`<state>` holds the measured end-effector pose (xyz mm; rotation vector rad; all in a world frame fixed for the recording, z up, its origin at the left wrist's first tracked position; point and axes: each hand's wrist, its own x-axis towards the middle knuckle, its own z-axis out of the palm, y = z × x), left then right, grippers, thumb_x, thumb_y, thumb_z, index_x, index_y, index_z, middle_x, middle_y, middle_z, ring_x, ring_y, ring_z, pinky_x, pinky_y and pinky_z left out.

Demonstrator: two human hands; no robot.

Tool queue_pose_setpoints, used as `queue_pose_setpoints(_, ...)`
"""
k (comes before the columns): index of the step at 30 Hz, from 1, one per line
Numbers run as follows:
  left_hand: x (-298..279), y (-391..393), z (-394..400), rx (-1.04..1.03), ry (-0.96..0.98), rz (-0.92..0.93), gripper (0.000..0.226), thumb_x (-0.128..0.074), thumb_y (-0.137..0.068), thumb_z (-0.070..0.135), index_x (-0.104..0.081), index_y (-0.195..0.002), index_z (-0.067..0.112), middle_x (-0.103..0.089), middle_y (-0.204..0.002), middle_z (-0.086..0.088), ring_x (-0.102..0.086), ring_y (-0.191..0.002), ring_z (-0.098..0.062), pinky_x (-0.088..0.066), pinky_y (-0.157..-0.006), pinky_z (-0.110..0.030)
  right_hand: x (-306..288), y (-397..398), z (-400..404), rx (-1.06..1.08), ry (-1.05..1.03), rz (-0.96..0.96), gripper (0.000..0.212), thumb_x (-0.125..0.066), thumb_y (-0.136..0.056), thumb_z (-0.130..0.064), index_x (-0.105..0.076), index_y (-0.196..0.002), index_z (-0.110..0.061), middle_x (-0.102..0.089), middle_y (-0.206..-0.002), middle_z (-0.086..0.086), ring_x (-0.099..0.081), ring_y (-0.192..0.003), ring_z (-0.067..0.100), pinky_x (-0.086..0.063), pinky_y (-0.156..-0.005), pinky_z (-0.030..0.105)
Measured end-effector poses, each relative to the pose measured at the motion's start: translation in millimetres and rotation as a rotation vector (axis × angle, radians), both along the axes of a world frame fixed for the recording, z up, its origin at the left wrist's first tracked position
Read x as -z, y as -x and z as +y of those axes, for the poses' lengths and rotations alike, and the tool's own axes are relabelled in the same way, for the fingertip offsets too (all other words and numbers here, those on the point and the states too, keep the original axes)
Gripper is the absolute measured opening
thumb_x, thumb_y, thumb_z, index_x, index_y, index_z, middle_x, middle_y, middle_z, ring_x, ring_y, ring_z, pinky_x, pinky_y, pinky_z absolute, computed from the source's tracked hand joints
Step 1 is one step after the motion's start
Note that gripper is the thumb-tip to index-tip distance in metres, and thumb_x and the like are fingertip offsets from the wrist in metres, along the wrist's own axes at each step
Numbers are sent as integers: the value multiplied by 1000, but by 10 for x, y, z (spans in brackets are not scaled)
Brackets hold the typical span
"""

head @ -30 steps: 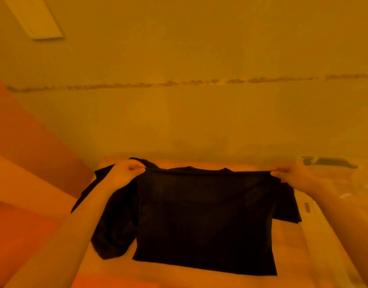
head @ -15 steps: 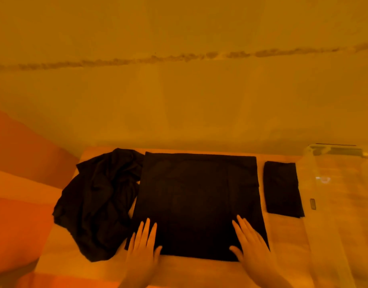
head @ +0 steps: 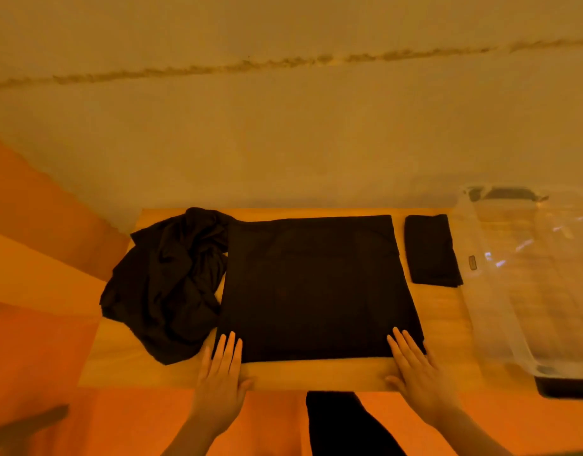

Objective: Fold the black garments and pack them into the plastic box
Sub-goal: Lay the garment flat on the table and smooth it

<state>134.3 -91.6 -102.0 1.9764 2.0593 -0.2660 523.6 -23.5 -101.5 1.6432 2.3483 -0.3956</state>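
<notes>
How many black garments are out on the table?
3, at least. A crumpled heap lies at the left and may hide more, a flat garment is spread in the middle, and a small folded piece sits beside the plastic box.

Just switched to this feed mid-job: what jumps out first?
A large black garment lies flat at the middle of the wooden table, with the left hand and right hand resting open on its near corners. A crumpled black heap sits to its left, touching it. A small folded piece lies to its right, beside the clear plastic box.
</notes>
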Motion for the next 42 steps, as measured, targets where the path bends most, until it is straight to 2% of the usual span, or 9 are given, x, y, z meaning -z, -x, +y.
queue_pose_setpoints(5, 114, 84, -197, 108, -56, 17, 65, -5, -96, 51, -33, -132, 4, -50, -134, -18, -17, -140, -29, -8, -112, -41, 66, -3, -248, 11, 16, 6, 71, -10, -92, -63, 5, -148, -22, 12, -156, -6, 6, -144, 11, -2, -112, 33)
queue_pose_setpoints(8, 215, 144, -264, 206, -277, 10, 49, -57, -83, 29, -46, -127, 9, -59, -126, -11, -30, -134, -23, -10, -112, -36, 13, -33, -369, 42, 10, 0, 64, -7, -93, -60, -15, -147, -26, -10, -156, -5, 4, -144, 8, -2, -113, 34)
queue_pose_setpoints(12, 146, 222, -216, 252, -234, -15, 71, -94, -33, 19, -72, -100, 17, -72, -100, 0, -68, -96, -16, -50, -88, -31, -51, -21, -442, 7, 3, -63, 79, 2, -96, -50, -65, -114, -10, -62, -121, 9, -50, -124, 23, -5, -113, 36)
queue_pose_setpoints(14, 60, 261, -213, 282, -239, -25, 63, -95, -33, 20, -75, -93, 18, -73, -93, 1, -70, -87, -14, -57, -71, -28, -15, -19, -476, 15, -123, -71, 75, -4, -98, -46, -70, -106, -10, -67, -112, 9, -63, -107, 24, -5, -112, 34)
queue_pose_setpoints(17, -3, 321, -235, 317, -268, -19, 58, -95, -27, 12, -77, -82, 18, -74, -85, 2, -71, -77, -12, -57, -64, -26, 29, -41, -457, -51, -401, -77, 22, -65, -78, -17, -73, -98, -11, -71, -104, 9, -68, -97, 23, -2, -114, 29)
queue_pose_setpoints(19, -71, 325, -236, 298, -253, -69, 55, -94, -24, 6, -77, -75, 18, -74, -77, 3, -71, -70, -10, -56, -57, -22, 33, -50, -460, -24, -353, -30, 46, -84, -47, 4, -75, -90, -11, -72, -97, 8, -70, -90, 21, -18, -108, 32)
queue_pose_setpoints(22, -318, 307, -114, 218, -192, -150, 41, -91, -39, 1, -75, -72, 19, -71, -64, 3, -66, -53, -9, -47, -44, -19, -171, -34, -415, 53, -237, 78, 45, -80, -46, 14, -75, -83, -12, -74, -84, 6, -72, -79, 19, -47, -91, 40)
queue_pose_setpoints(26, -832, 309, 321, -29, -255, -357, 18, -57, -88, 6, -71, -100, 5, -72, -98, -12, -66, -93, -28, -50, -79, -35, -655, -5, 68, 258, -43, 214, 35, -51, -91, -2, -57, -123, -12, -65, -117, 6, -61, -106, 18, -48, -89, 26)
queue_pose_setpoints(42, -3308, 505, 1608, -108, -795, -504, 21, -48, -93, 7, -68, -96, 1, -62, -83, -12, -52, -77, -22, -35, -68, -28, -3326, 166, 1296, 323, -597, 623, 18, -51, -93, -13, -64, -97, -1, -60, -87, 14, -53, -81, 26, -33, -67, 29)
